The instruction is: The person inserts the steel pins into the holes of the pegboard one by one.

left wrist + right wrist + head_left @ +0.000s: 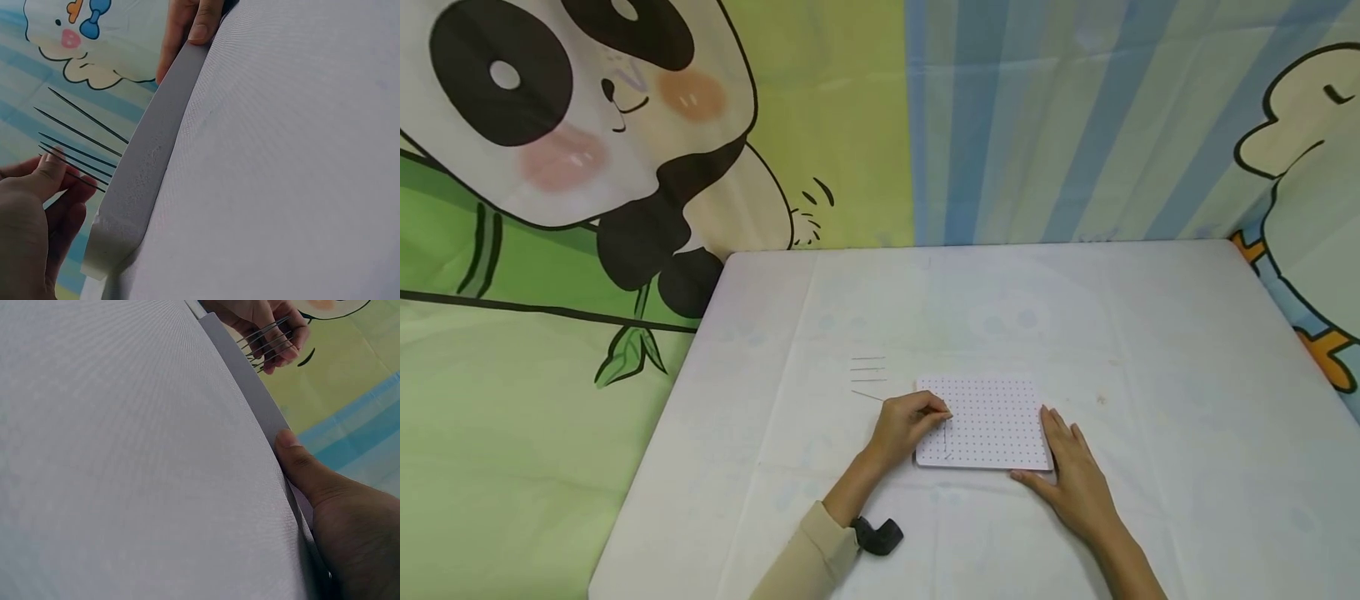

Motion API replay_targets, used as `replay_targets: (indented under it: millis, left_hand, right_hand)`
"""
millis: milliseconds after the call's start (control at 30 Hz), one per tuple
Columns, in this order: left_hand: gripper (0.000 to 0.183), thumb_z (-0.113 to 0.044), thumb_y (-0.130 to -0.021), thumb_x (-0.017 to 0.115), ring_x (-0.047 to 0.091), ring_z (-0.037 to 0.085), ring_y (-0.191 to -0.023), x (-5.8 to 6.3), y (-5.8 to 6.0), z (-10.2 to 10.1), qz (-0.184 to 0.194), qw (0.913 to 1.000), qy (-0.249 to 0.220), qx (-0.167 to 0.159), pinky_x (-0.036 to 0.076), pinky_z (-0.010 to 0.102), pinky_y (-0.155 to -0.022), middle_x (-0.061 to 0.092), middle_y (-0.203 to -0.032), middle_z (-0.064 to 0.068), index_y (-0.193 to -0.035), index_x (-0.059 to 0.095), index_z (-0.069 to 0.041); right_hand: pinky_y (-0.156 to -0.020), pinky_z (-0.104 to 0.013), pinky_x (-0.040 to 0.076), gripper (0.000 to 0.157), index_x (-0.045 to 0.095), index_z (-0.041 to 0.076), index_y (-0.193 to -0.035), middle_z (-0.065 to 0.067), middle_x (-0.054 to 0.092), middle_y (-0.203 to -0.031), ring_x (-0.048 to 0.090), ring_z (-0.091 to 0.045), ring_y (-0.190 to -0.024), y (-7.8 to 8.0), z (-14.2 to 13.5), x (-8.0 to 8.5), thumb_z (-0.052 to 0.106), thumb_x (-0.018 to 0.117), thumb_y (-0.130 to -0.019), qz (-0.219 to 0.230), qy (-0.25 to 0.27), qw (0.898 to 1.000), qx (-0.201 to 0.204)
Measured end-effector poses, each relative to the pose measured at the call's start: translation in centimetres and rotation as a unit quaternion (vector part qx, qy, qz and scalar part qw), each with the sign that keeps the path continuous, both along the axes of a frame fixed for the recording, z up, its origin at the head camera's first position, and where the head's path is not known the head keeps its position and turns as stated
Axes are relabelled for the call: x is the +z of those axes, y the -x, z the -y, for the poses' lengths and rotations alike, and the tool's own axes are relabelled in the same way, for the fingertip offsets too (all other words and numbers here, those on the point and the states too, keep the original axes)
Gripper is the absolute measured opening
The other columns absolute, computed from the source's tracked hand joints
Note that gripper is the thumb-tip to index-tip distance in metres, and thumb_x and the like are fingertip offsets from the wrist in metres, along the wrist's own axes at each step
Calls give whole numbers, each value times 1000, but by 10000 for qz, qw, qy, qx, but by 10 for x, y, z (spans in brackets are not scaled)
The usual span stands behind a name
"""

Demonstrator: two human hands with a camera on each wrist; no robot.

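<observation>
My left hand (906, 425) is over the left part of a white pegboard (1000, 425) dotted with small holes. Between thumb and fingertips it pinches a thin dark rod (90, 184), whose lower end meets the board's top in the left wrist view. Beside it, several like rods (87, 115) stand up from the board in a row. At the board's near right corner lies my right hand (1078, 479), its fairly straight fingers along the right edge. Its thumb (300, 459) presses the board's near side.
Several loose thin rods (868, 369) lie on the white tabletop (850, 292) behind and left of the board, one slanted. A black device (880, 537) is strapped at the left wrist. Behind the table hangs a printed cloth (820, 100) with a panda.
</observation>
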State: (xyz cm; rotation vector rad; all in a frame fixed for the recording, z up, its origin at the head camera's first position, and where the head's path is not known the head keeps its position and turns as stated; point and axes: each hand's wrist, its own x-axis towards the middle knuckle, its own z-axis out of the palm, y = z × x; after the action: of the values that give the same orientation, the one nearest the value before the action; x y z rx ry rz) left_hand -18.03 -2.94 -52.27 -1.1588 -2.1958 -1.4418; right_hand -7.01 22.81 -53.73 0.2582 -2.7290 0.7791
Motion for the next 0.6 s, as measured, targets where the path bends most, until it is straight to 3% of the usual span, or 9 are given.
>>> replay_targets:
  millis: [267,600]
  left_hand:
    - [5,-12,-85,68,59,0,-75,2,3,-1,-225,9995,210,-53,47,12,-67,66,-83,-3,-84,63,-9]
    - [7,-16,-87,65,60,0,-78,-6,0,1,-32,9991,433,3,47,12,-69,66,-85,-3,-86,63,-10]
  right_hand:
    - [-112,-38,7,103,23,-3,-144,-25,30,-143,25,-34,-133,1,-1,2,41,78,-69,-23,30,10000,-6]
    - [-112,-37,7,103,23,-2,-144,-23,30,-143,24,-33,-134,0,-1,-1,42,78,-69,-12,20,10000,-1]
